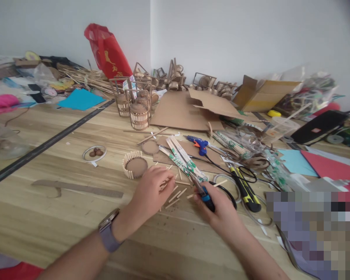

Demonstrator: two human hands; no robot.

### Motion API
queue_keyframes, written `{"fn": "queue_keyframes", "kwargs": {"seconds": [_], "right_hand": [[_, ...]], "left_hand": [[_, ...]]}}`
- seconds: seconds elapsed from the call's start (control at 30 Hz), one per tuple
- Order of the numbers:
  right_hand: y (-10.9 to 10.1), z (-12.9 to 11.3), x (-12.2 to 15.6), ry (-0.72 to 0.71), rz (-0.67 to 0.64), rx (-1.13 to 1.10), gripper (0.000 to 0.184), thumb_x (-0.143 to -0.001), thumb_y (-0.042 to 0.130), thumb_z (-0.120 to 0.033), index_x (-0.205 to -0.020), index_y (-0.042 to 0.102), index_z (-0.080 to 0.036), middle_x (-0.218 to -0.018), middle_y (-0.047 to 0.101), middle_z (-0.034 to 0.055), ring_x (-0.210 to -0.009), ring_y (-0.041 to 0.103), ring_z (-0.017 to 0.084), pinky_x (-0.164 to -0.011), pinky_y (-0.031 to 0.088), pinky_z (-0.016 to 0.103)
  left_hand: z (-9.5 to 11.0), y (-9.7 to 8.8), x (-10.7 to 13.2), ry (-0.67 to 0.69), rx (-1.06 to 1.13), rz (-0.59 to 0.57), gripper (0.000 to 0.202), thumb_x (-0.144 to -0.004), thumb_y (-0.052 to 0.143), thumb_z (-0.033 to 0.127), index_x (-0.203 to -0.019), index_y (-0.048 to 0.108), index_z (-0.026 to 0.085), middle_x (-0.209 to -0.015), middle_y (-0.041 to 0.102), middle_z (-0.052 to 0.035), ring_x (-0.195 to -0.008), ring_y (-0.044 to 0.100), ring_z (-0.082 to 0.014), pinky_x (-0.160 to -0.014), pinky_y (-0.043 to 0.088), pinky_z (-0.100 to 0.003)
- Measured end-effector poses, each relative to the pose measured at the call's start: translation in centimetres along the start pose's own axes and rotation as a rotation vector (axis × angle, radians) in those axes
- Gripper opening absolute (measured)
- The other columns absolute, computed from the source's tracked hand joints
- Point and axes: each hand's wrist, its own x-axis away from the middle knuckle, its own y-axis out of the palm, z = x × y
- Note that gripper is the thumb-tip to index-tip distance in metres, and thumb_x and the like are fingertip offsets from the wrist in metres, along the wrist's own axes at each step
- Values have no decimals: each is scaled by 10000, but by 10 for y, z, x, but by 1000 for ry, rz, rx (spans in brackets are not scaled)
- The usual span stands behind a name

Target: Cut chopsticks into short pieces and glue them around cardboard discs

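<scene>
My right hand [221,206] is closed around blue-and-black handled cutting pliers [204,196], their jaws pointing away toward paper-wrapped wooden sticks [182,153]. Just left of the pliers, my left hand [151,186] is curled with its fingers together. Pale short wooden sticks show at its fingertips, though most of its grip is hidden. Several cut stick pieces [176,196] lie loose on the table between the hands. Beyond my left hand stands a round cardboard base [136,167] edged with upright short sticks. A flat cardboard disc [150,147] is behind it.
A blue glue gun [198,144] and a yellow-black utility knife [246,190] lie to the right. Finished stick baskets [139,116] stand before the cardboard sheets [177,111]. A tape roll [94,158] encircles brown balls. A cardboard strip [78,189] lies at left.
</scene>
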Motion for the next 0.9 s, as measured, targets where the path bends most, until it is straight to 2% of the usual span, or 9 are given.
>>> {"fn": "queue_keyframes", "kwargs": {"seconds": [0.07,0.1,0.27,0.37,0.53,0.67,0.73,0.8,0.9], "right_hand": [[0,-1,2,11,14,-7,120,-898,469,-267,-964,554,-214,-813,672,44,-732,614,206,-646,480,292],[0,-2,3,10,15,-5,135,-894,470,-260,-995,548,-216,-834,674,47,-747,620,210,-654,488,295],[1,-8,6,-73,-51,-28,284,-817,485,-124,-1080,528,-222,-990,685,73,-894,642,218,-771,517,319],[2,-12,8,-115,-83,-42,440,-749,484,-58,-1156,504,-223,-1052,680,83,-968,641,220,-823,519,328],[4,-16,9,-156,-85,-53,559,-681,476,-28,-1206,474,-218,-1054,668,84,-963,648,225,-819,528,327],[5,-14,7,-188,-132,-134,545,-721,479,-10,-1218,451,-229,-1134,643,89,-1055,632,214,-893,517,334],[6,-13,6,-212,-78,-159,498,-775,494,-34,-1226,447,-241,-1232,588,109,-1167,575,225,-964,488,371],[7,-12,5,-213,29,-150,432,-832,520,-90,-1227,450,-252,-1297,522,126,-1248,509,243,-1008,459,412],[10,-14,6,-144,127,-109,397,-857,597,-198,-1221,456,-265,-1294,482,129,-1253,490,263,-988,475,430]], "left_hand": [[3,-1,1,0,25,27,214,-944,447,243,-858,634,183,-939,689,-69,-999,589,-220,-884,435,-332],[5,-1,1,-18,41,3,216,-946,453,245,-853,638,182,-921,689,-63,-966,598,-214,-853,441,-317],[21,1,4,-176,159,-297,218,-915,514,258,-764,659,199,-750,682,-4,-714,611,-172,-631,412,-249],[23,4,6,-277,231,-414,189,-853,538,193,-711,663,200,-726,702,10,-686,627,-176,-614,413,-250],[21,5,10,-321,341,-442,184,-743,549,104,-678,683,212,-699,711,22,-718,651,-197,-643,436,-259],[21,5,11,-322,428,-512,197,-761,527,121,-643,654,213,-673,699,22,-687,643,-193,-638,445,-259],[19,8,10,-342,573,-556,168,-815,535,191,-702,657,209,-701,704,14,-696,647,-187,-649,456,-258],[15,11,9,-381,737,-556,186,-861,541,295,-762,660,193,-722,699,2,-702,640,-177,-666,456,-259],[10,16,8,-478,837,-452,271,-857,565,402,-760,645,162,-673,645,8,-637,570,-142,-640,419,-249]]}}
